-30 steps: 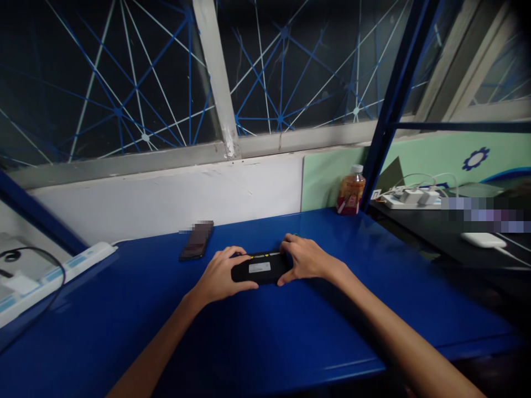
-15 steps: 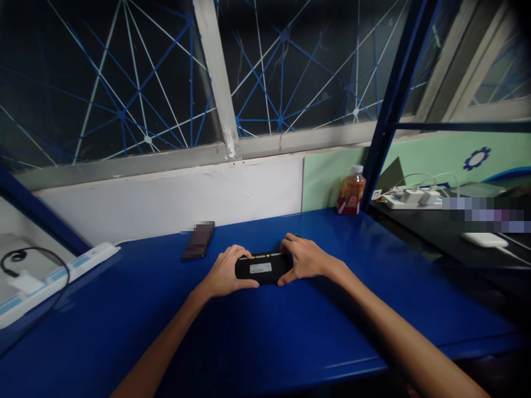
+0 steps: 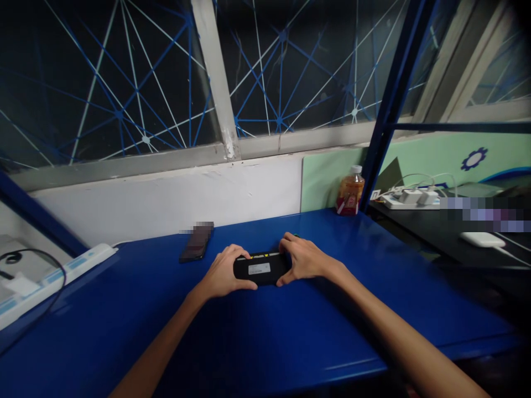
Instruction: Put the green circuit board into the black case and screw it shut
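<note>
A flat black box-shaped device [image 3: 262, 277] with a pale label and small yellow marks along its far edge is held between both hands, low over the blue table [image 3: 265, 342]. My left hand [image 3: 226, 272] grips its left end, thumb on the near side and fingers on the far side. At the right end, my right hand [image 3: 305, 258] holds it the same way. A small green bit shows behind the right fingers; what it belongs to is hidden. Whether the device touches the table I cannot tell.
A dark phone [image 3: 197, 242] lies behind my left hand. White power strips stand at the left [image 3: 56, 284] and on the black desk [image 3: 415, 200] at right. A drink bottle [image 3: 350, 190] stands in the back right corner beside a blue post [image 3: 384, 110].
The view has shifted very slightly. Both hands keep their hold on the black device, and nothing else has visibly moved.
</note>
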`<state>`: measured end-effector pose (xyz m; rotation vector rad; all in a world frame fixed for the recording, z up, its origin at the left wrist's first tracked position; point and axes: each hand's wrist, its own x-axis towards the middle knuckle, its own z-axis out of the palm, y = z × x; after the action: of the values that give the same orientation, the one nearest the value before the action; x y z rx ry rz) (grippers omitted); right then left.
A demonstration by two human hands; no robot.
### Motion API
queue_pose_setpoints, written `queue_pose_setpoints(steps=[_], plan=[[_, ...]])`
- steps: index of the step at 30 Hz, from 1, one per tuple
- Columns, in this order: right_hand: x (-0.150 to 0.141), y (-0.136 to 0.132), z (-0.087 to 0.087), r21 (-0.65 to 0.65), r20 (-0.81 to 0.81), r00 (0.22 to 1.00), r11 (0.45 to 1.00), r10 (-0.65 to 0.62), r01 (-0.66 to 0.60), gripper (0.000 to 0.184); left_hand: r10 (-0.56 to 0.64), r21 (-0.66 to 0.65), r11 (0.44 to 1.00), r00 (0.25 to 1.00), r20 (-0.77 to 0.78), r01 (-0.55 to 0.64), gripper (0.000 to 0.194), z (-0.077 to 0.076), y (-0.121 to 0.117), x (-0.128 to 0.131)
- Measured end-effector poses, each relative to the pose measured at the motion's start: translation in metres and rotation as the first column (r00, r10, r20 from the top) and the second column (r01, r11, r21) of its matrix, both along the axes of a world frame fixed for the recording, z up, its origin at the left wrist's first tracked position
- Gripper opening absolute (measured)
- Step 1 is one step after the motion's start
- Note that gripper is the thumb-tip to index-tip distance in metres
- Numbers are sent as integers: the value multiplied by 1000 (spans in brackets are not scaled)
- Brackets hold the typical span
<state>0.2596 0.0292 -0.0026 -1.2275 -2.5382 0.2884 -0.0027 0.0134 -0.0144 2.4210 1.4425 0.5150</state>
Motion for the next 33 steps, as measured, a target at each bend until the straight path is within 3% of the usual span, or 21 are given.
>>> queue_pose_setpoints(steps=[20, 33], plan=[[-2, 2, -6, 30, -60, 998, 999, -30, 32, 74, 10, 121, 993, 999, 32, -14, 60, 0, -7, -1], [-5, 1, -7, 82, -136, 990, 997, 24, -13, 62, 30, 223, 974, 999, 13, -32, 54, 3, -10, -2]])
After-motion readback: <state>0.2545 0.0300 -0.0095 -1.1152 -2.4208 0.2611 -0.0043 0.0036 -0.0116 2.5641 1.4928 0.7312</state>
